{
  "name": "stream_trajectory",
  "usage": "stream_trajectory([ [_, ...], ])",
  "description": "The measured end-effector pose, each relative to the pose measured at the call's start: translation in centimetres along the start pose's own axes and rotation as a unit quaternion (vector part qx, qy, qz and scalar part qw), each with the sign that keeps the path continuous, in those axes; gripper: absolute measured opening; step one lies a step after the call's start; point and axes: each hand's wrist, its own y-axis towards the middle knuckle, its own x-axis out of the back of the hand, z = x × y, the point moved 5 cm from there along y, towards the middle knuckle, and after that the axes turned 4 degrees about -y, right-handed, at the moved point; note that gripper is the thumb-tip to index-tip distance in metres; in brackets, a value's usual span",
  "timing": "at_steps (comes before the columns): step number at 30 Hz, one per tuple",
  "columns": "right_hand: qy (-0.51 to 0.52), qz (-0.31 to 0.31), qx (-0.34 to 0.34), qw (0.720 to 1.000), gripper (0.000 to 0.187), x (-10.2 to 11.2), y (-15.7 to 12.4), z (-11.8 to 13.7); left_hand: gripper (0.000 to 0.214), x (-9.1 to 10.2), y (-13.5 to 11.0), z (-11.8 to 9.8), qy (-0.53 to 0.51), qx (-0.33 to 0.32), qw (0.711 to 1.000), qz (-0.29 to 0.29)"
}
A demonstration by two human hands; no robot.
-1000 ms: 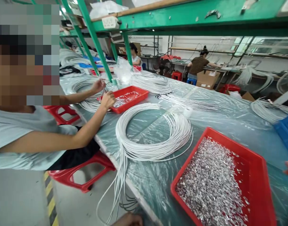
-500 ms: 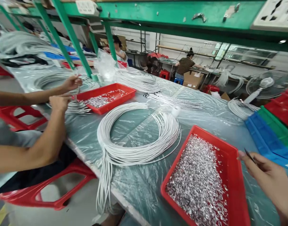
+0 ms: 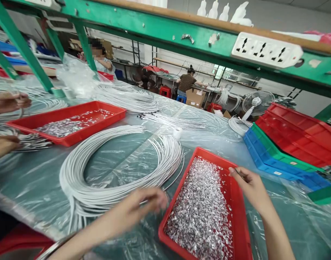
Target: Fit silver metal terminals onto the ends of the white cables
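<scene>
Picking up: left hand (image 3: 143, 206) curled, blurred, grip unclear, at coiled white wire bundle (image 3: 122, 169) left of red plastic tray of silver terminals (image 3: 203, 209); right hand (image 3: 249, 186) pinching thin dark tool (image 3: 239, 173) over tray; next, probably, lifting one wire end cleanly.

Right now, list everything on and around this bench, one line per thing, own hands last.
near red tray: one, red, front centre, full of small silver metal pieces
far red tray: one, red, left, thin layer of silver pieces
white wire coil: one large bundle, white, between the trays
other wire bundles: several, white, farther back
stacked trays: several, red, green, blue, right
plastic sheet: clear, covers the bench
power strip: one, white, on the green shelf rail
fan: one, white, background
co-worker's hands: two, far left edge
left hand: blurred, over the coil's near edge, grip unclear
right hand: over the near tray, pinching a thin dark tool
</scene>
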Motion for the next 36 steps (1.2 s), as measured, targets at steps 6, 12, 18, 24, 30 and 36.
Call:
stream_trajectory([
  [6,-0.001,-0.001,0.015,1.000,0.047,0.5,-0.4,0.6,0.022,-1.6,14.8,2.8,0.175,0.041,0.982,-0.052],
  [12,-0.018,-0.037,0.029,0.999,0.047,1.7,-1.1,1.2,0.031,-4.3,19.1,4.3,0.223,0.094,0.967,-0.085],
  [18,-0.023,-0.046,0.036,0.998,0.045,1.4,-1.6,1.8,0.028,-2.3,18.7,2.2,0.123,0.063,0.981,-0.138],
  [24,-0.015,-0.027,0.029,0.999,0.039,0.4,-2.5,3.3,0.032,-5.0,12.6,-5.1,-0.097,-0.054,0.990,-0.092],
  [30,0.004,-0.002,0.026,1.000,0.036,0.0,-4.1,5.4,0.036,-8.2,8.1,-9.0,-0.246,-0.060,0.966,0.053],
  [36,0.062,-0.004,-0.033,0.998,0.027,0.6,-6.5,6.2,0.038,-7.9,7.8,-8.8,-0.324,-0.041,0.941,0.083],
])
